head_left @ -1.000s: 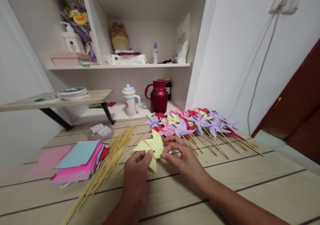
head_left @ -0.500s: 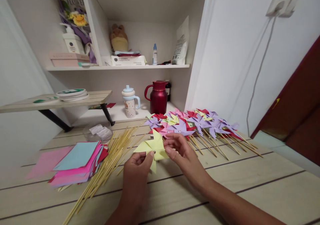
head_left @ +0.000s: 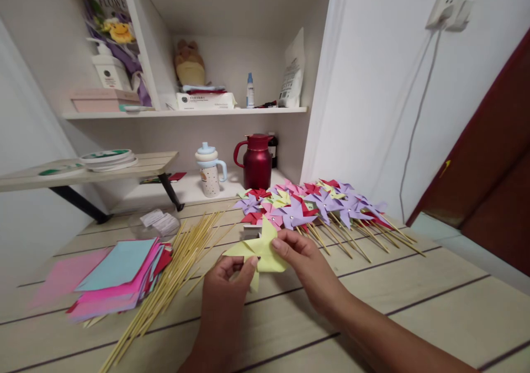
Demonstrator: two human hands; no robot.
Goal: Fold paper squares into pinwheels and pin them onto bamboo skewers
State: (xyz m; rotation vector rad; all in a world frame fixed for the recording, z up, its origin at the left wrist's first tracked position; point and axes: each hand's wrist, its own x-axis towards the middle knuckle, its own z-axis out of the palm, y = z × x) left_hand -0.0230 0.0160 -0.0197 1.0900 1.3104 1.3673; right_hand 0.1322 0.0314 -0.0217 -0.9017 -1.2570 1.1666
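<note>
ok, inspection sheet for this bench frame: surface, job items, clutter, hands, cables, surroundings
Surface: pale plank table.
Job's things: yellow pinwheel; bamboo sticks; paper squares; finished pinwheels.
Clutter: clear tub, red jug, cup.
Grippers: left hand and right hand both pinch the yellow pinwheel.
Cables: white cord hangs from wall socket.
Surroundings: shelves, dark red door.

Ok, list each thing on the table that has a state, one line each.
Yellow pinwheel: folded, off the table, no stick visible on it.
Left hand: pinching the pinwheel's centre from below.
Right hand: fingers on the pinwheel's right blade.
Finished pinwheels: on sticks, lying flat in a pile.
Sticks: loose, lying in a bundle.
Paper sheets: flat, stacked.
Red jug: upright, lid on.
Cup: upright, lid on.
</note>
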